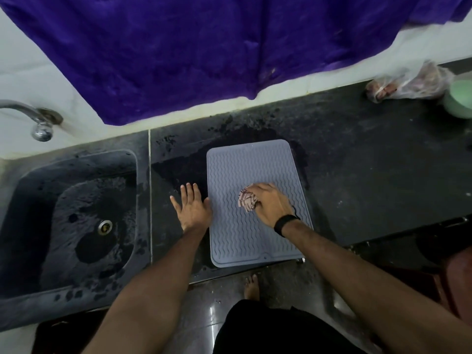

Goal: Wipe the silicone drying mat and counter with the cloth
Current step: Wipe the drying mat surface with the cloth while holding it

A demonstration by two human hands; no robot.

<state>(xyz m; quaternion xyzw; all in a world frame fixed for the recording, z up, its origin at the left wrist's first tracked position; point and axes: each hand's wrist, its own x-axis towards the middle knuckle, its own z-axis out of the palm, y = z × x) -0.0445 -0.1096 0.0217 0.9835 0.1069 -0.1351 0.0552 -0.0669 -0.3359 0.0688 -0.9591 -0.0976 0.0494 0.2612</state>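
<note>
**Cloth on mat, mid-wipe: hands, mat axis and surrounding counter**

Nearest the viewer are the person's two forearms, reaching forward over the counter edge, with a bare foot [251, 287] on the glossy floor below. Right hand [268, 204], wearing a dark wristband [284, 224], presses a crumpled pinkish patterned cloth [247, 200] against the silicone drying mat [229, 172]; the fingers curl over the cloth, which sticks out just to the left of the knuckles. Left hand [192, 206] lies flat with fingers spread and straight, holding nothing, its palm on the counter [370, 162] and its thumb touching the mat's left edge, apparently steadying it.

The grey, wave-ribbed mat runs with its long axis away from the person, near edge at the counter's front lip. The cloth sits roughly at mid-length, toward the right half. Beyond the right hand lies the far half of the mat; nearer than the hand lies the other half, under the wrist. The right hand is the working hand; a stroke along the long axis, away or toward the body, would probably cover the most ribs.

A darker, wet-looking patch surrounds the mat's far and left sides on the black speckled stone. Left of the left hand is a dark sink [33, 190] with a drain [104, 226] and a wall tap [38, 121]. Far right of the right hand lie a plastic bag [408, 84] and a pale green container [461, 98]. A purple cloth hanging [204, 47] covers the wall beyond.
</note>
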